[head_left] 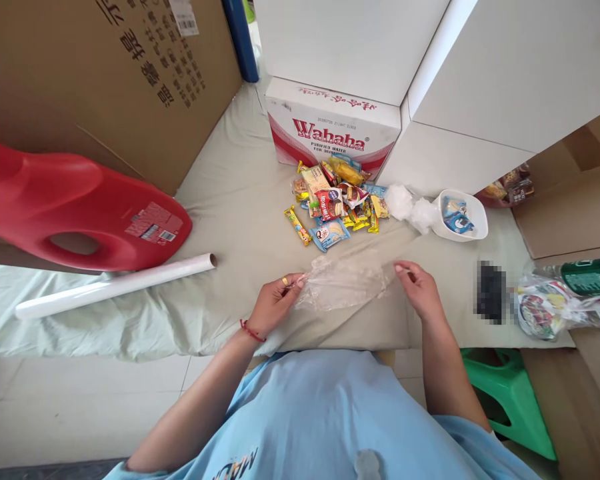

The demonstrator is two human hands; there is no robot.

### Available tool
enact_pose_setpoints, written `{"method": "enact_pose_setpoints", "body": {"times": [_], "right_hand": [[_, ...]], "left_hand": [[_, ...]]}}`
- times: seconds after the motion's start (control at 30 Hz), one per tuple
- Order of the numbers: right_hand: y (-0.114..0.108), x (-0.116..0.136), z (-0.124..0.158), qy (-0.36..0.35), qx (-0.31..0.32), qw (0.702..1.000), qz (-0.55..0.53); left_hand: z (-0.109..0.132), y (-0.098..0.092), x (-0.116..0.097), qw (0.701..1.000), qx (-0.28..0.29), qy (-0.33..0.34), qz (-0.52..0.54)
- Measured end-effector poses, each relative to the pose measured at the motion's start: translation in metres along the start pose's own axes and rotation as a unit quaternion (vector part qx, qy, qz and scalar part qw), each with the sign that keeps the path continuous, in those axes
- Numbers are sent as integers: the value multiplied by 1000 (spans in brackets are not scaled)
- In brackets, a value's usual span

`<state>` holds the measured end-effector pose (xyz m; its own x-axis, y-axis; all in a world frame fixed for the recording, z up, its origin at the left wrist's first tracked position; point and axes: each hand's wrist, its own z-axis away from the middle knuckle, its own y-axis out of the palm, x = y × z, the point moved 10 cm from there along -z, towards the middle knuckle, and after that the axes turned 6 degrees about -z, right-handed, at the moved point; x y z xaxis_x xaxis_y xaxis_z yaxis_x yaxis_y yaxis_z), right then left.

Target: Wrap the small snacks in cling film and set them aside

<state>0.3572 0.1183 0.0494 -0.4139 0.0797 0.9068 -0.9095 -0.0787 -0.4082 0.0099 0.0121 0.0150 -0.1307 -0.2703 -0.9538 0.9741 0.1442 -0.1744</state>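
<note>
A clear plastic bag (347, 283) is stretched out flat between my two hands, just above the cloth-covered table. My left hand (276, 303) pinches its left end between thumb and fingers. At the opposite end, my right hand (421, 288) has its fingertips closed on the bag's edge. Beyond the bag lies a pile of wrapped snacks (333, 203) in red, yellow and blue packets. One yellow snack packet (298, 225) rests at the pile's left side. To the pile's right are crumpled white plastic bags (413, 207) and a white bowl (481, 223) with blue packets inside.
A Wahaha carton (333, 127) stands behind the pile, against white cabinets (340, 40). On the left are a red jug (130, 207), a white roll (120, 283) and a large cardboard box (130, 80). A green bottle (590, 275) lies right, above a green stool (515, 393).
</note>
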Motion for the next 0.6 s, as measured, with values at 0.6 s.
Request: {"method": "enact_pose_setpoints", "body": {"times": [0.6], "right_hand": [[145,51,47,38,283,945,-158]], "left_hand": [[40,59,-56,964,68,233,-104]]}}
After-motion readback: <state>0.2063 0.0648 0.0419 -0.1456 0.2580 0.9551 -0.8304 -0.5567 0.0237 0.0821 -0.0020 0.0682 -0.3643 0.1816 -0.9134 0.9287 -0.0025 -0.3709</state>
